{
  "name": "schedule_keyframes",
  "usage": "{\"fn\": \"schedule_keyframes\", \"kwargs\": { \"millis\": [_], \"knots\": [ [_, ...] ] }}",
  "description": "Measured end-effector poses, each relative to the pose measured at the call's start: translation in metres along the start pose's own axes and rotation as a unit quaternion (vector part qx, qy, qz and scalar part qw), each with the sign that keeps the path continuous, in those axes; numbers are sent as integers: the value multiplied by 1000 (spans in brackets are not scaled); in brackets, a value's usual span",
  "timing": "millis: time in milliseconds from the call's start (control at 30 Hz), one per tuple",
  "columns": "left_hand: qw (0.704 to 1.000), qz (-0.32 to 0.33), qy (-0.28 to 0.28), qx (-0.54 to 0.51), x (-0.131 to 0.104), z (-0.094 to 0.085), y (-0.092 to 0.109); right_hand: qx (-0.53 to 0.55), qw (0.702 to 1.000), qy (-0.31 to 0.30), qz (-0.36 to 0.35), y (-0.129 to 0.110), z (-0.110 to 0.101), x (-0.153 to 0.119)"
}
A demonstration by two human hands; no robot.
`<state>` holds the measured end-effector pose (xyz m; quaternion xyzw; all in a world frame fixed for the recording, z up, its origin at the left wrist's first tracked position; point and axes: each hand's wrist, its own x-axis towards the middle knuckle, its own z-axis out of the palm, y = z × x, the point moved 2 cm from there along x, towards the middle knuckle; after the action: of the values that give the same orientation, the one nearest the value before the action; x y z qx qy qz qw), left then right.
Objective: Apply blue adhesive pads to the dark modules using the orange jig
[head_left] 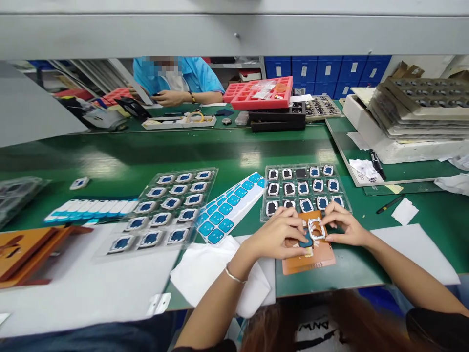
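Observation:
An orange-brown fixture plate [311, 264] lies on the green bench in front of me. Over it, the fingers of my right hand [346, 226] close on the edge of a silver watch-case-like frame [316, 230] with an open middle. My left hand [280, 234] has its fingers bent around a small dark blue piece [306, 239] beside the frame; its fingertips partly cover it. Just behind my hands is a clear tray [262, 215] of similar frames, some showing blue inside and others black.
A second clear tray [216, 171] of blue-filled frames stands left, with blue sticker sheets [234, 200] between the trays. White cloths [220, 274] lie near the front edge. Stacked trays [421, 107] rise at right. Across the bench sits a co-worker in a blue shirt [201, 78].

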<state>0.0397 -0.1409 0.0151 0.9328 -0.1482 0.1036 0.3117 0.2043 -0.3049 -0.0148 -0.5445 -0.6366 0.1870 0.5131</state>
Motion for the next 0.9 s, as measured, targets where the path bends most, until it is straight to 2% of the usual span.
{"fn": "schedule_keyframes", "kwargs": {
  "millis": [67,167,267,333,433,500,633,900],
  "knots": [
    [998,-9,58,-19,-4,3,-3,-41,999,21,-3,-2,-1,-1],
    [989,-21,142,-16,-12,8,-7,-107,994,0,-32,-4,-2,-1],
    [980,-34,193,22,-17,8,-6,-138,989,-8,-61,-6,-1,0],
    [978,-59,195,45,-18,7,-5,-148,987,1,-70,-9,1,0],
    [981,-82,159,69,-16,7,-2,-163,983,16,-88,-15,9,2],
    [983,-69,147,85,-16,7,0,-165,981,21,-102,-20,15,4],
    [976,-20,177,123,-16,6,2,-168,979,29,-114,-22,24,7],
    [970,-8,186,155,-16,3,3,-176,978,39,-108,-19,27,6]
  ]
}}
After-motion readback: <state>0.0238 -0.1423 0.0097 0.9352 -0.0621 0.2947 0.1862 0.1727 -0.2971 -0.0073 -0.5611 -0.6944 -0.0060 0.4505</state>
